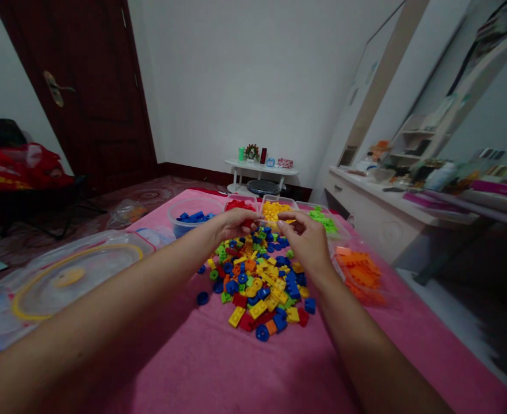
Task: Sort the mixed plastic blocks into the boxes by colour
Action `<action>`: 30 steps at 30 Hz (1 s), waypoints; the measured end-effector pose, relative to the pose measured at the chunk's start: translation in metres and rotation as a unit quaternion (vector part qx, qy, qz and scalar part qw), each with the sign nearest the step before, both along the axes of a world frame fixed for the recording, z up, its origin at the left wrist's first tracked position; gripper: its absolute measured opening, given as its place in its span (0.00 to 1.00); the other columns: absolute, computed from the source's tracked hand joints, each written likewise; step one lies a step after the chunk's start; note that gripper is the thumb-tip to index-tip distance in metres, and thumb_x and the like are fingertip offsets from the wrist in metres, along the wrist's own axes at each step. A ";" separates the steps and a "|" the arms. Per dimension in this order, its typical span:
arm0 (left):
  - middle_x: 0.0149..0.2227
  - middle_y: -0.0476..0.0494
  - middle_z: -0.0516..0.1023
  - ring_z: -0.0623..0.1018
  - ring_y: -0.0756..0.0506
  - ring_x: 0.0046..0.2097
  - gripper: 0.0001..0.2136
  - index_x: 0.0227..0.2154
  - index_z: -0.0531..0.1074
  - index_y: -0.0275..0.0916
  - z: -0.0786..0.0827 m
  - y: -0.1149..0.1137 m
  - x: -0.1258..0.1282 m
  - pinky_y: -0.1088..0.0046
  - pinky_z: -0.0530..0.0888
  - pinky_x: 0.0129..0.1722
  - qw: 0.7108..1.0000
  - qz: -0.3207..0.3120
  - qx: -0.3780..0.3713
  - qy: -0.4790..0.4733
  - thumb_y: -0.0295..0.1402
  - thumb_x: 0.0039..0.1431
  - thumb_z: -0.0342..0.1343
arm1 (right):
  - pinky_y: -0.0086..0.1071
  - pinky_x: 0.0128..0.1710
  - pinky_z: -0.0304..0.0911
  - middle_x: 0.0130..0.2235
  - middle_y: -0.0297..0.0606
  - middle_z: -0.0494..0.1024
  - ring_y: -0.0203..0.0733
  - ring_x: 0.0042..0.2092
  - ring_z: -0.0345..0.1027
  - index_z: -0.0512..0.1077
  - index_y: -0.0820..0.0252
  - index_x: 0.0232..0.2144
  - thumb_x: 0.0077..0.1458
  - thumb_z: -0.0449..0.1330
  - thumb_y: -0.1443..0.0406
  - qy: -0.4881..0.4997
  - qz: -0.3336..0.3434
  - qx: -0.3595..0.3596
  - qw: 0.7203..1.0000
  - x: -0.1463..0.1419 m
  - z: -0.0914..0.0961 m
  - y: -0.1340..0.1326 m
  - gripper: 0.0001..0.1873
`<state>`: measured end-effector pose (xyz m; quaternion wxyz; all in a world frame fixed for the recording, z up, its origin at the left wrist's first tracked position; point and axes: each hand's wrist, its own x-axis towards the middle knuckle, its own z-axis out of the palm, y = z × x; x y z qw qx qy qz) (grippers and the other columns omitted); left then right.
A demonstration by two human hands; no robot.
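Observation:
A heap of small plastic bricks in red, blue, yellow, green and orange lies on a pink cloth. Both my arms reach over it. My left hand hovers above the far edge of the heap with fingers curled together; what they pinch is too small to make out. My right hand is close beside it, fingers bent inward, also pinching something I cannot name. Behind the hands stand clear tubs: blue bricks, red bricks, yellow bricks, green bricks.
An open clear tray of orange bricks sits at the right. Clear lids with a yellow ring lie at the left. A white dresser stands to the right, a dark door at the back left, a small white table at the wall.

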<state>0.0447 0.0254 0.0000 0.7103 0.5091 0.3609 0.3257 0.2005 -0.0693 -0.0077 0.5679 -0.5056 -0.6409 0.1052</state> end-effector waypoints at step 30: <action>0.42 0.32 0.77 0.76 0.36 0.45 0.16 0.43 0.76 0.35 -0.045 0.011 0.026 0.64 0.70 0.44 0.677 -0.049 0.521 0.517 0.33 0.52 0.52 | 0.45 0.52 0.60 0.48 0.41 0.76 0.47 0.50 0.69 0.71 0.58 0.48 0.47 0.60 0.66 -0.129 -0.039 -0.178 0.975 0.054 -0.086 0.049 0.22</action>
